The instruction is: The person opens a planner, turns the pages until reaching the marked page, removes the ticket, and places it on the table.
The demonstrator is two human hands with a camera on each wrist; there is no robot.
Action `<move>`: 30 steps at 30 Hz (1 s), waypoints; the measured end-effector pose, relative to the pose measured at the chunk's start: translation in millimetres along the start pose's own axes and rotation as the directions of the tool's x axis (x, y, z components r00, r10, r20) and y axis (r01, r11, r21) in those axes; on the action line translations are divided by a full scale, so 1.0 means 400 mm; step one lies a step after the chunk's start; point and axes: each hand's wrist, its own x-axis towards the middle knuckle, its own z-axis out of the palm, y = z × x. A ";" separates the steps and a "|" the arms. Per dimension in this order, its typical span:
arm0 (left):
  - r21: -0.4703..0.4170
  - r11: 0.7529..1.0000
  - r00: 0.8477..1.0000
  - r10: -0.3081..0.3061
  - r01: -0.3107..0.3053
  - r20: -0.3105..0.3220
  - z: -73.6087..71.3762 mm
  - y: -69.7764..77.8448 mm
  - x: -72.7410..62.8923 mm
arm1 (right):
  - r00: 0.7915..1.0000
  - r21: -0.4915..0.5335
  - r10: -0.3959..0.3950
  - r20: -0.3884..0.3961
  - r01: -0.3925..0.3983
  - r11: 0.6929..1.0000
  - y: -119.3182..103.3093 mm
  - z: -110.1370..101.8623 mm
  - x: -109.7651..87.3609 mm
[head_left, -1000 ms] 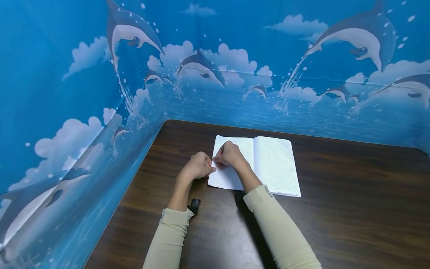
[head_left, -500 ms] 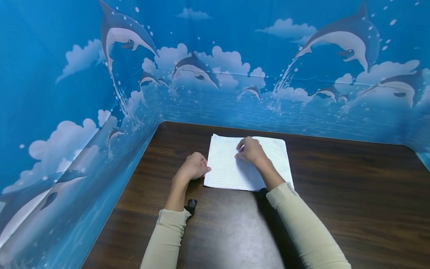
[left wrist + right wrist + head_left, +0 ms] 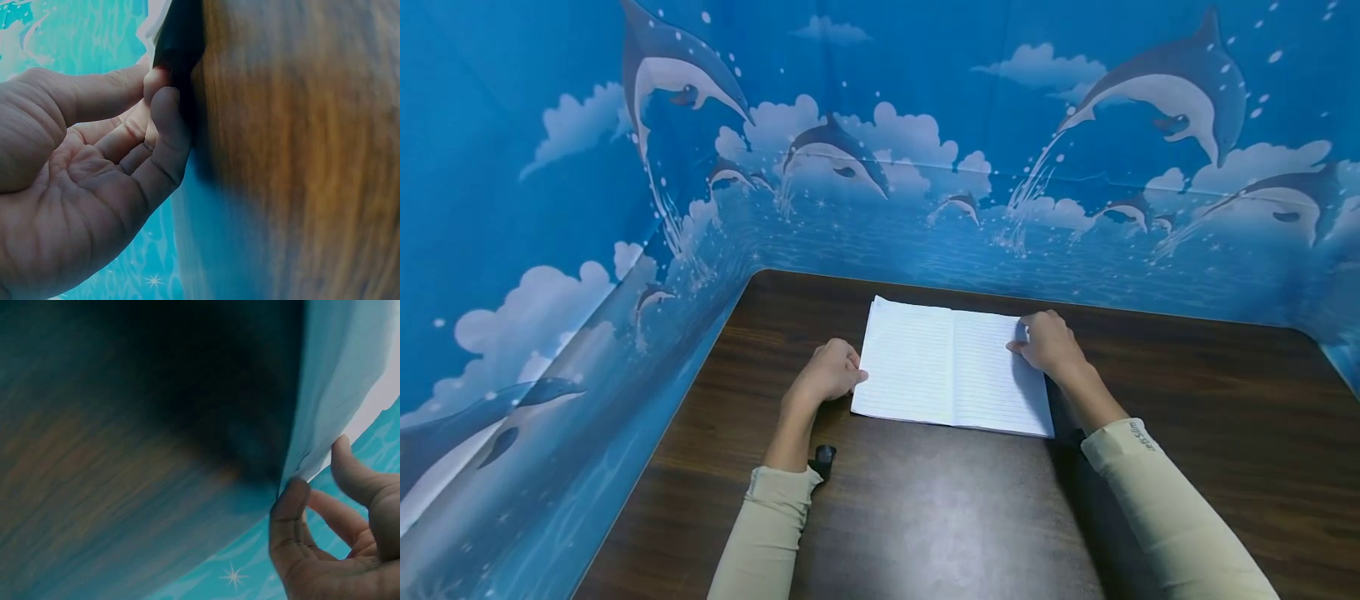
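Observation:
An open notebook (image 3: 912, 360) with white ruled pages lies on the dark wooden table. My left hand (image 3: 829, 372) grips its left edge, thumb on the page side and fingertips tucked at the border. In the left wrist view only a sliver of the white pages (image 3: 154, 24) shows above the thumb. At the opposite edge, my right hand (image 3: 1049, 343) pinches the right-hand pages near the upper corner. The right wrist view shows its thumb (image 3: 351, 472) against the paper and a bent finger at the page edge.
The brown wood-grain table (image 3: 1187, 417) spreads around the notebook. A blue curtain (image 3: 880, 233) printed with dolphins and clouds borders it at the back and left. A small black piece (image 3: 823, 461) shows beside the left wrist.
My right hand has moved from the left page across to the right edge, turning a page over with it. My left hand has stayed at the left edge.

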 end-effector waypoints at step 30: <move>-0.005 1.000 1.000 0.002 -0.003 -0.017 0.008 -0.005 0.005 | 0.991 0.189 0.130 -0.021 -0.123 0.974 0.055 0.005 -0.005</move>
